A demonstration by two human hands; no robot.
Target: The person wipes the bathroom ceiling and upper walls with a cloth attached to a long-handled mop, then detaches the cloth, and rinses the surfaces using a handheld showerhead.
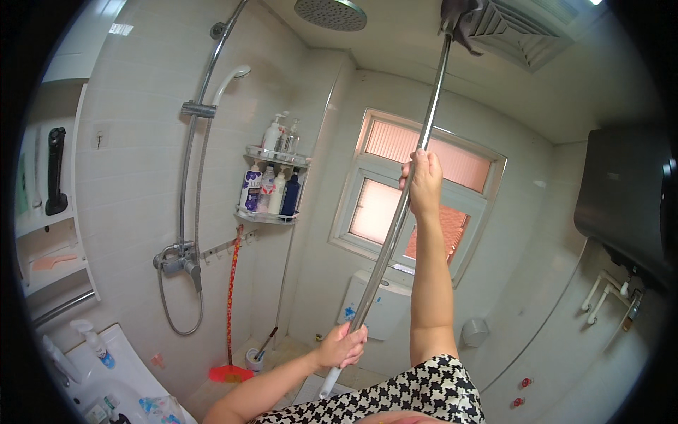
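Note:
Both my hands grip one long metal pole, which slants up from my waist toward the ceiling. My left hand is wrapped around its lower part, just above the white plastic end. Higher up, at about the level of the window, my right hand is closed around the shaft with that arm stretched upward. A grey cloth covers the pole's top end and hangs down on one side. It appears against or very close to the square ceiling vent grille; contact cannot be told.
At the left are a shower rail, a corner shelf with several bottles, a red broom and a white sink. A round shower head hangs overhead. On the right wall is a dark water heater.

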